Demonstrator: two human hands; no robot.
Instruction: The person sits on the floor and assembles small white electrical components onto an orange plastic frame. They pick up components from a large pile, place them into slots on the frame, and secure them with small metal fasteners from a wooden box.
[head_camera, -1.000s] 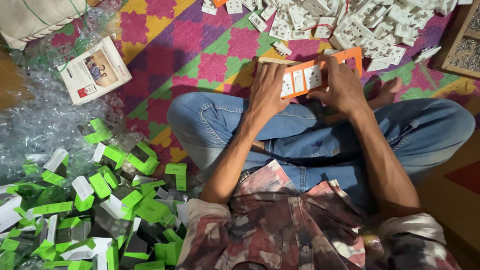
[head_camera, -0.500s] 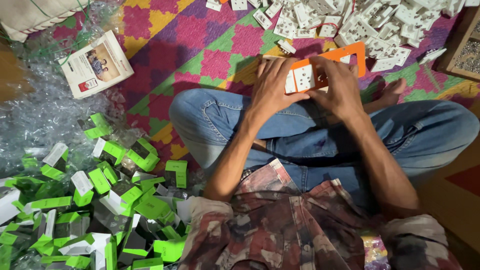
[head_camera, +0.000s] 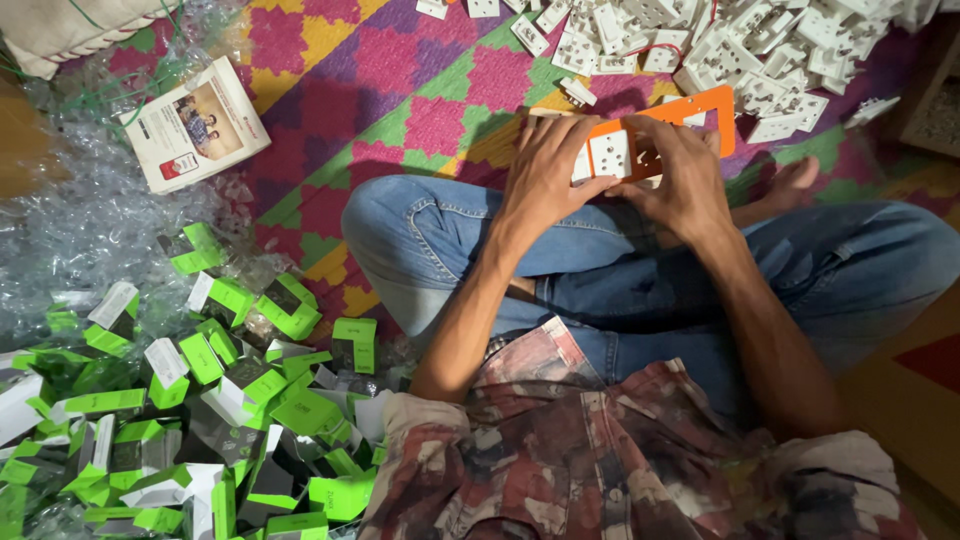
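Observation:
I sit cross-legged in blue jeans on a colourful patterned mat. Both hands hold an orange rectangular frame plate (head_camera: 708, 118) over my knees. White socket modules (head_camera: 608, 153) sit in the frame's openings. My left hand (head_camera: 545, 172) grips the frame's left end, thumb against a white module. My right hand (head_camera: 682, 176) grips its middle from the near side, fingers curled over the plate. The frame's right end sticks out past my right hand.
A heap of white socket modules (head_camera: 730, 45) lies on the mat beyond the frame. Several green-and-white small boxes (head_camera: 215, 400) are piled at my left, amid clear plastic wrap (head_camera: 80, 230). A white printed carton (head_camera: 195, 125) lies at far left. A wooden edge (head_camera: 930, 90) is at right.
Both hands have shifted slightly on the orange frame, pressing at the white modules; the frame stays over my knees. The view has tilted a little.

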